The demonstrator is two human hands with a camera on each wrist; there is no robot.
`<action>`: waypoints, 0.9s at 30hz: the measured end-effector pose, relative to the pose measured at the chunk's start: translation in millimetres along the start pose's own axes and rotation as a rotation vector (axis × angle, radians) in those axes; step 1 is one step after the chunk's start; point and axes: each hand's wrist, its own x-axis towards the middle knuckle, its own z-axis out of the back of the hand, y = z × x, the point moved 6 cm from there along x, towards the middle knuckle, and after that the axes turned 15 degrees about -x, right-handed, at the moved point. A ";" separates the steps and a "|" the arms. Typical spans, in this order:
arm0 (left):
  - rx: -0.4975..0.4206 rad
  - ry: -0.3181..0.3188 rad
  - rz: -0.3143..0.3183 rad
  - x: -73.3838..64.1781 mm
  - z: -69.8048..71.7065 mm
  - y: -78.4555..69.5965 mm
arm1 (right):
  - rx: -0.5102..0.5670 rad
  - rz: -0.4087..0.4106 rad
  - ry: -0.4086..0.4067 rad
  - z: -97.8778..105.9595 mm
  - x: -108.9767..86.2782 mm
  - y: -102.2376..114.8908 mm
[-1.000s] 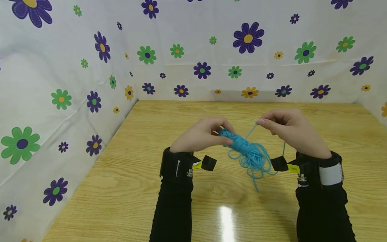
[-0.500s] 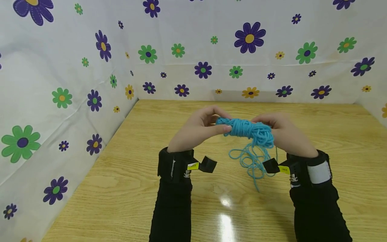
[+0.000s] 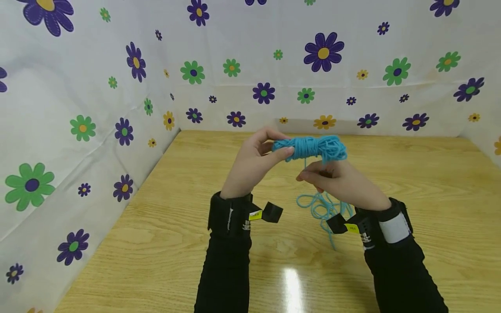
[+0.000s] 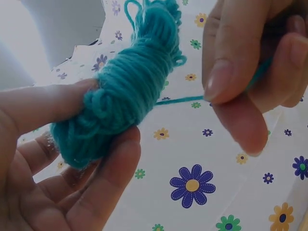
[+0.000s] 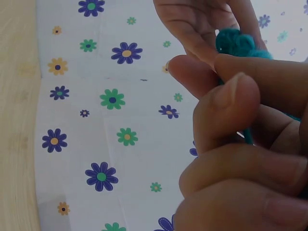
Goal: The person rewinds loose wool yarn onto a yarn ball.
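A bundle of blue yarn [image 3: 307,147], wound round its middle with loops at both ends, is held up over the table. My left hand [image 3: 252,163] grips its left end between thumb and fingers. Just below the bundle, my right hand [image 3: 338,180] pinches a single strand of yarn [image 4: 180,100] that runs taut from the wound middle. In the left wrist view, the bundle [image 4: 137,77] tilts up and away from the left thumb. The right wrist view shows the right fingers [image 5: 226,103] curled round the strand, covering most of the bundle.
Loose loops of the yarn [image 3: 318,208] lie on the wooden table [image 3: 156,252] beneath the right hand. A white cloth with printed flowers [image 3: 231,39] stands behind the table and along its left side. Both wrists wear black straps with small camera mounts [image 3: 272,212].
The bundle has risen and levelled out in my left hand. My right hand has gone from the upper right, behind the bundle, to below it, carrying the strand round.
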 end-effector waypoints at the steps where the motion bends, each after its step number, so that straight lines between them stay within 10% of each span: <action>1: 0.006 -0.007 -0.001 0.0 0.5 0.5 | 0.001 0.002 0.003 -1.3 0.4 0.9; 9: 0.117 -0.052 -0.046 2.2 3.4 3.2 | -0.031 -0.080 0.046 -8.4 -1.5 3.8; 27: 0.362 -0.020 -0.023 4.5 -0.1 7.5 | -0.128 0.013 0.034 -10.6 -9.1 20.9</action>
